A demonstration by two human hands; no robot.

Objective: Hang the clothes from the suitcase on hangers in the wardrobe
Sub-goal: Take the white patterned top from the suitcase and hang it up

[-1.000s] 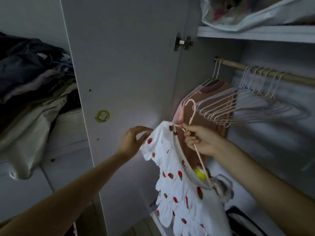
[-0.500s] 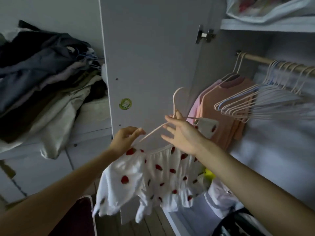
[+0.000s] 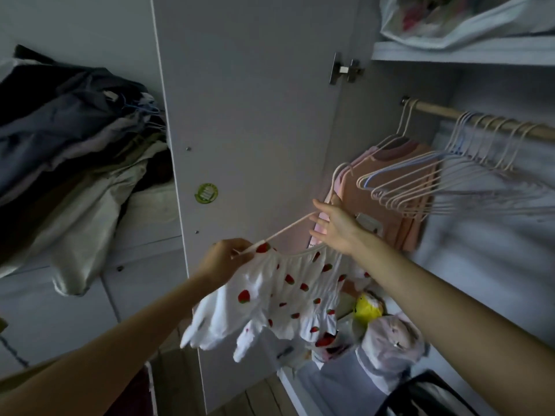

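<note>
A white garment with red strawberry print (image 3: 288, 289) hangs on a pale pink hanger (image 3: 288, 228) in front of the open wardrobe. My left hand (image 3: 223, 259) pinches the garment's shoulder together with the hanger's left end. My right hand (image 3: 336, 226) is at the hanger's neck with fingers spread and straight, and the hook rises just above it. The wooden rail (image 3: 480, 121) runs up and to the right, carrying peach and pink tops (image 3: 390, 205) and several empty hangers (image 3: 435, 181).
The grey wardrobe door (image 3: 255, 115) stands open right behind my hands. A pile of dark and beige clothes (image 3: 75, 145) lies on drawers at the left. A shelf (image 3: 462, 52) above the rail holds a plastic bag (image 3: 465, 19). Bags (image 3: 390, 346) sit on the wardrobe floor.
The garment went from hanging off the tilted hanger to lying spread along it. My right hand let go of its grip and opened; my left hand took the shoulder and the hanger's end.
</note>
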